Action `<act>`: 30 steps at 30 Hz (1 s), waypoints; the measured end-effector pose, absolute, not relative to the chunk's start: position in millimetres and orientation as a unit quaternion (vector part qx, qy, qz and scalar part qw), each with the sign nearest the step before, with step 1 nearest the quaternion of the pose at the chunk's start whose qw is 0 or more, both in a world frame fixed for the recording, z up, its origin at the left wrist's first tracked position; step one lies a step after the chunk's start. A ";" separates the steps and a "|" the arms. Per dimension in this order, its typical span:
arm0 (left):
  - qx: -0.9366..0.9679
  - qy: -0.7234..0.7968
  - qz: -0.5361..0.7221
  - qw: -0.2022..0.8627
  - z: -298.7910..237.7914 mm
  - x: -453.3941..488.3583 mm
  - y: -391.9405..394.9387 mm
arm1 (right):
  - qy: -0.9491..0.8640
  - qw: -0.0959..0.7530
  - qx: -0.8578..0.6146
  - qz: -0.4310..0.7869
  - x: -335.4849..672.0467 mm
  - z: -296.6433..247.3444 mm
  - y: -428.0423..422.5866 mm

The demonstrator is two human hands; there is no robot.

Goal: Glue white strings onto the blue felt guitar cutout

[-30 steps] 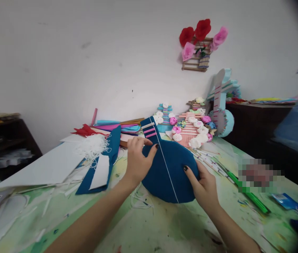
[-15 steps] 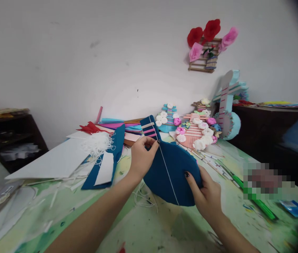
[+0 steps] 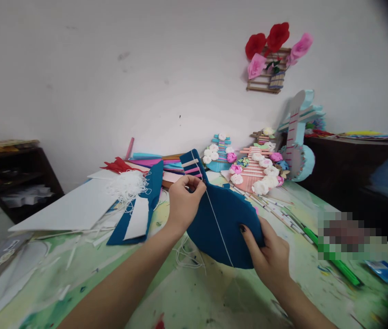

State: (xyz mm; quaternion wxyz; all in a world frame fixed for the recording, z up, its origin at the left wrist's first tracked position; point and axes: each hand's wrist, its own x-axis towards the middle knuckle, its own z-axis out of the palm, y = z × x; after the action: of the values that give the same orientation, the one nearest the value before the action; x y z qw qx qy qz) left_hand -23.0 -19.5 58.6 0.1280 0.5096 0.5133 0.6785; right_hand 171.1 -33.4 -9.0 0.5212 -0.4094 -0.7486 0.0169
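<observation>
A dark blue lute-shaped craft piece (image 3: 221, 224) is held tilted above the table, its neck with pale and pink strips pointing away to the upper left. One white string (image 3: 218, 222) runs along it from the neck to the bottom edge. My left hand (image 3: 187, 196) pinches the string where neck and body meet; its fingertips partly hide that spot. My right hand (image 3: 272, 251) grips the body's right edge, thumb on the front and fingers behind. Below the piece, a loose coil of white string (image 3: 188, 258) lies on the table.
White boards (image 3: 66, 205), a tangle of white yarn (image 3: 128, 185) and blue paper (image 3: 156, 183) lie left. Flower-trimmed lute crafts (image 3: 253, 169) stand at the back. Brushes (image 3: 279, 212), a green box cutter (image 3: 342, 267) and a blue packet (image 3: 385, 272) are on the right.
My left hand has shifted very slightly left along with the neck, still pinching the string. The right hand keeps its hold on the body's edge.
</observation>
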 end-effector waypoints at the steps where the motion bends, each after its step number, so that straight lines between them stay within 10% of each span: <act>1: 0.507 0.511 0.682 0.130 58.5 -22.9 -19.8 | -0.749 0.522 -0.409 0.014 171.0 -9.0 -33.4; 18: 0.506 0.473 0.709 0.130 56.6 -23.7 -17.0 | -0.733 0.532 -0.420 0.051 173.3 -12.3 -33.0; 30: 0.629 0.479 0.594 0.153 42.5 -25.1 -10.4 | -0.539 0.612 -0.338 0.471 170.3 -17.4 -5.4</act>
State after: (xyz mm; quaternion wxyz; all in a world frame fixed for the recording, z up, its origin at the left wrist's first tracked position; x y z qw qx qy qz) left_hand -25.1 -10.4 42.5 0.1530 0.6285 0.4786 0.5937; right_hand 170.3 -5.4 -17.4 0.6119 -0.3376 -0.5386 0.4706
